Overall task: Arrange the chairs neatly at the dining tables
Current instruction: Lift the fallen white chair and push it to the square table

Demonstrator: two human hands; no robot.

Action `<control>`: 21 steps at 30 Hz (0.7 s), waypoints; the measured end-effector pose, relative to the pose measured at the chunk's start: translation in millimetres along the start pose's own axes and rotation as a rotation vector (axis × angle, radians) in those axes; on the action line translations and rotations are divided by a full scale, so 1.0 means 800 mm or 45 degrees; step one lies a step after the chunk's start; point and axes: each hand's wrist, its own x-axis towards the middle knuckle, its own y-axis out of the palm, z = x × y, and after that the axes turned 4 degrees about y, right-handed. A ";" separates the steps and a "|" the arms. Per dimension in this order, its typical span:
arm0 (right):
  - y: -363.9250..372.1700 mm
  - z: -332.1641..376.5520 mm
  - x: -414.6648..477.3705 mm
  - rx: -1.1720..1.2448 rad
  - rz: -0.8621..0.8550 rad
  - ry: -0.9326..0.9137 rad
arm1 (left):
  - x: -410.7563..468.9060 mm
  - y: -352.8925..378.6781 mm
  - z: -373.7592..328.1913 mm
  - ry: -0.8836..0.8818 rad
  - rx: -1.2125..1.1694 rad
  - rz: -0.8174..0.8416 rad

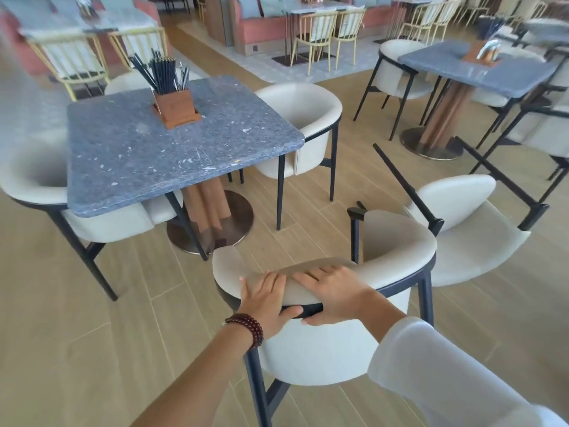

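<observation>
Two hands, left hand (267, 298) & right hand (331, 292), clamped side by side on chair (332, 349) backrest. Table (172, 146) ahead-left of grip; push evenly, keep chair square.

smooth, matt cream leather-like upholstery on the near chair (397, 241), over a dark matt metal-looking frame. same padding and dark legs on the tipped chair (468, 235). speckled blue-grey stone-look top on the table (172, 149), polished, with pale flecks; ribbed brown wood-look pedestal (206, 208) on a brushed metal disc base (237, 223). wooden holder (177, 109), reddish, matt, with dark glossy chopsticks (163, 72). pale wood-grain plank floor (77, 334), low sheen. dark red glossy beads (246, 328) at the left wrist; thin white cloth sleeve (446, 371) on the right arm.
</observation>
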 end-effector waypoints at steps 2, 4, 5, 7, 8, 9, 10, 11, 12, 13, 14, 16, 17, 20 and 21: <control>0.000 -0.012 -0.007 0.171 -0.183 0.096 | 0.000 0.001 -0.004 -0.074 -0.088 -0.022; 0.001 -0.028 -0.021 0.217 -0.331 0.354 | 0.000 0.000 -0.009 -0.156 -0.196 -0.038; 0.003 -0.035 -0.028 0.209 -0.376 0.483 | 0.000 0.000 -0.010 -0.192 -0.229 -0.054; 0.006 -0.046 -0.043 0.211 -0.416 0.603 | -0.001 0.002 -0.016 -0.274 -0.264 -0.094; 0.006 -0.050 -0.048 0.229 -0.430 0.622 | -0.002 0.005 -0.021 -0.316 -0.282 -0.118; 0.004 -0.050 -0.051 0.263 -0.416 0.639 | -0.004 0.009 -0.026 -0.355 -0.305 -0.153; 0.000 -0.049 -0.052 0.308 -0.369 0.651 | -0.007 0.015 -0.029 -0.396 -0.343 -0.196; -0.007 -0.048 -0.055 0.349 -0.276 0.646 | -0.010 0.023 -0.034 -0.442 -0.410 -0.257; -0.011 -0.049 -0.061 0.345 -0.153 0.607 | -0.014 0.033 -0.043 -0.488 -0.496 -0.342; -0.015 -0.051 -0.069 0.300 -0.027 0.550 | -0.018 0.042 -0.055 -0.534 -0.580 -0.454; -0.017 -0.054 -0.076 0.241 0.082 0.482 | -0.022 0.051 -0.068 -0.581 -0.665 -0.577; -0.024 -0.061 -0.098 0.173 0.210 0.328 | -0.033 0.065 -0.105 -0.748 -0.854 -0.829; -0.024 -0.061 -0.103 0.170 0.245 0.288 | -0.034 0.070 -0.116 -0.850 -0.964 -0.920; -0.028 -0.055 -0.135 0.137 0.371 0.180 | -0.047 0.079 -0.161 -1.227 -1.667 -1.015; -0.028 -0.051 -0.147 0.113 0.412 0.159 | -0.053 0.081 -0.173 -1.261 -1.973 -1.002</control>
